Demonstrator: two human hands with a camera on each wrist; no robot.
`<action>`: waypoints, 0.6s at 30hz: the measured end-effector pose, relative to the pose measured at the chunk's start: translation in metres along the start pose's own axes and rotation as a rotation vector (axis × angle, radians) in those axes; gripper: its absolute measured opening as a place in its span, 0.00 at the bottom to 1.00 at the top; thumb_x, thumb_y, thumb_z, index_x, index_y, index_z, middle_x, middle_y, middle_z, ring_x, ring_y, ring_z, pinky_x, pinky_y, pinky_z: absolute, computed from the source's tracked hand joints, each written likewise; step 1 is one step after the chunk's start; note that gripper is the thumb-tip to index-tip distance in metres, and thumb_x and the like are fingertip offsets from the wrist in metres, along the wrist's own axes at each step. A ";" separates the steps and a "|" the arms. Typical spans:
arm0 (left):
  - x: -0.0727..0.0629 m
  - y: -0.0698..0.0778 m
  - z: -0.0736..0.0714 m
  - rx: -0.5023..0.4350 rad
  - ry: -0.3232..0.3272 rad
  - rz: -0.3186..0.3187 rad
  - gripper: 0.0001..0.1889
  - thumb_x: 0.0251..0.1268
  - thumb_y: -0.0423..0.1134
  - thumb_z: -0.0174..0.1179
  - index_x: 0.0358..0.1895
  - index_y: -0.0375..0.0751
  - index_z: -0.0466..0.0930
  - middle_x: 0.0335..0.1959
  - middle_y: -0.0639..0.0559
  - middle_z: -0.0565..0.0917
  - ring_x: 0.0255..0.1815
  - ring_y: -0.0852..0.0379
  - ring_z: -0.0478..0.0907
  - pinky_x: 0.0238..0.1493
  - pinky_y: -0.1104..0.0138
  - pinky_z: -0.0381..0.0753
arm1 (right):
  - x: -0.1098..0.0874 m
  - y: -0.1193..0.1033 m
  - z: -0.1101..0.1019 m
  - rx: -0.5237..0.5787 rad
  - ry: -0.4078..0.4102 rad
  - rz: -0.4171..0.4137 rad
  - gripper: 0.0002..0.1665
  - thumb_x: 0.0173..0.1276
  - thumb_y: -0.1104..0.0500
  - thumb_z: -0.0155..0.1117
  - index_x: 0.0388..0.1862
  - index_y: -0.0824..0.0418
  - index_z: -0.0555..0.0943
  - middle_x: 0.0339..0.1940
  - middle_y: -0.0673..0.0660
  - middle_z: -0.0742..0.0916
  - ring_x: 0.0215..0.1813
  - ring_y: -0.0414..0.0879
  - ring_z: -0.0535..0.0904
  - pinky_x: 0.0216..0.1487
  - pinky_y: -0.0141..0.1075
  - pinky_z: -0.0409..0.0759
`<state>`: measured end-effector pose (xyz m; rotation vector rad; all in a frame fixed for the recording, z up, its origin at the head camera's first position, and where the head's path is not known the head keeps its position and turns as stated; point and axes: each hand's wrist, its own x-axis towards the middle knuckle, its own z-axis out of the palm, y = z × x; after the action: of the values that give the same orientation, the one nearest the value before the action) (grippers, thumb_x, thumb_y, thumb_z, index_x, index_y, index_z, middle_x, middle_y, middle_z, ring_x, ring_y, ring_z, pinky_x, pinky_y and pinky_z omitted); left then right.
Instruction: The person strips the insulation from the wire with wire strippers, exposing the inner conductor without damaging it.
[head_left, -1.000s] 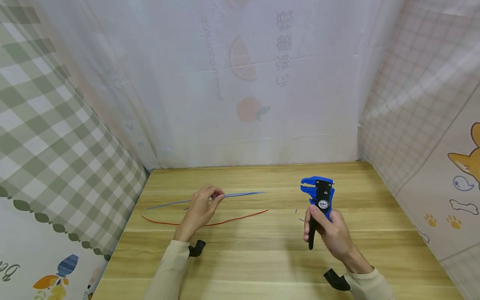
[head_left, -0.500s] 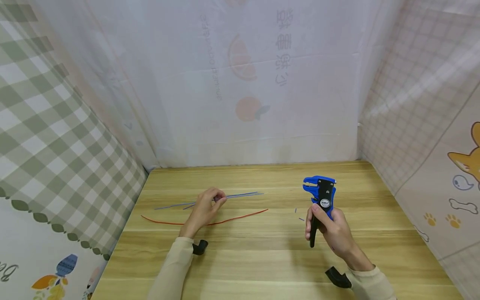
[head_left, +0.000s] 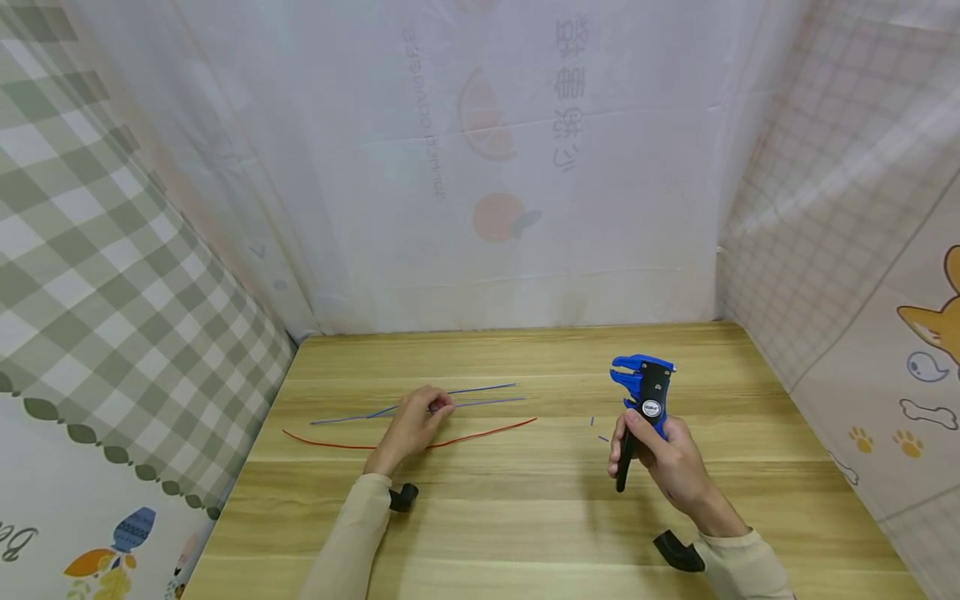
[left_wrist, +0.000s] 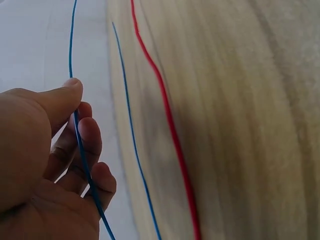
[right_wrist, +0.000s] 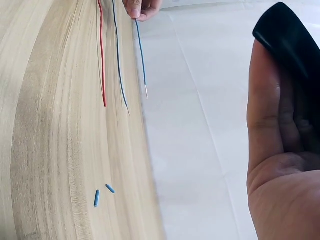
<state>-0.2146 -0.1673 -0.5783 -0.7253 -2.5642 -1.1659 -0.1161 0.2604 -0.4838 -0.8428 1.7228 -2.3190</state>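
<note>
My left hand (head_left: 414, 421) pinches a thin blue wire (left_wrist: 71, 45) between thumb and fingertips, raised over the table. In the right wrist view, this wire's far end shows a short stretch of bare copper (right_wrist: 146, 91). A second blue wire (left_wrist: 131, 115) lies on the wood, between the held one and a thicker red wire (left_wrist: 172, 130). Off to the right, my right hand (head_left: 669, 467) grips a blue and black wire stripper (head_left: 651, 383) by its handles, with its head up and pointing left. In the right wrist view only a black handle (right_wrist: 295, 35) of it shows.
Two short blue insulation scraps (right_wrist: 97, 198) lie on the wooden table (head_left: 517, 517), just left of the stripper. Printed cloth (head_left: 600, 275) rises behind the table's far edge and along both sides. A black piece (head_left: 403, 497) sits at the left wrist, another (head_left: 678, 552) at the right.
My left hand has shifted slightly right and nearer to me. The held blue wire has separated from the other blue wire, which stays on the table. The stripper has drifted slightly right.
</note>
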 end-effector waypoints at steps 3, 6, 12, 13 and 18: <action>-0.002 -0.021 0.012 0.029 -0.017 -0.027 0.06 0.85 0.42 0.69 0.43 0.46 0.89 0.39 0.53 0.88 0.39 0.60 0.81 0.41 0.69 0.81 | 0.000 0.001 -0.001 -0.002 -0.007 0.000 0.25 0.95 0.68 0.32 0.46 0.69 0.79 0.37 0.53 0.91 0.35 0.47 0.93 0.41 0.42 0.95; -0.005 -0.037 0.022 0.063 -0.042 -0.070 0.04 0.83 0.41 0.71 0.43 0.50 0.89 0.40 0.56 0.88 0.40 0.63 0.81 0.42 0.71 0.81 | 0.000 0.002 -0.002 -0.006 -0.007 0.000 0.25 0.95 0.69 0.32 0.46 0.70 0.79 0.37 0.52 0.92 0.36 0.47 0.94 0.42 0.42 0.95; -0.006 -0.045 0.031 0.113 -0.055 -0.122 0.05 0.77 0.37 0.75 0.41 0.54 0.90 0.38 0.64 0.88 0.39 0.71 0.80 0.42 0.72 0.84 | 0.000 0.003 -0.004 -0.013 -0.008 0.011 0.24 0.95 0.68 0.32 0.47 0.69 0.79 0.37 0.52 0.92 0.36 0.46 0.94 0.42 0.42 0.95; -0.006 -0.044 0.032 0.121 -0.057 -0.128 0.06 0.76 0.37 0.75 0.41 0.54 0.90 0.38 0.64 0.87 0.38 0.71 0.80 0.43 0.72 0.84 | 0.000 0.004 -0.004 -0.013 -0.011 0.008 0.25 0.95 0.69 0.32 0.47 0.70 0.79 0.37 0.52 0.92 0.36 0.46 0.94 0.42 0.42 0.95; -0.005 -0.039 0.033 0.142 -0.043 -0.126 0.05 0.77 0.37 0.74 0.40 0.52 0.90 0.37 0.62 0.89 0.37 0.70 0.81 0.42 0.72 0.84 | -0.001 0.004 -0.005 -0.029 0.010 0.038 0.24 0.95 0.67 0.33 0.47 0.69 0.80 0.37 0.51 0.92 0.36 0.44 0.94 0.42 0.42 0.95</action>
<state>-0.2310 -0.1659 -0.6271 -0.5702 -2.7304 -1.0005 -0.1184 0.2640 -0.4889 -0.7975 1.7652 -2.2832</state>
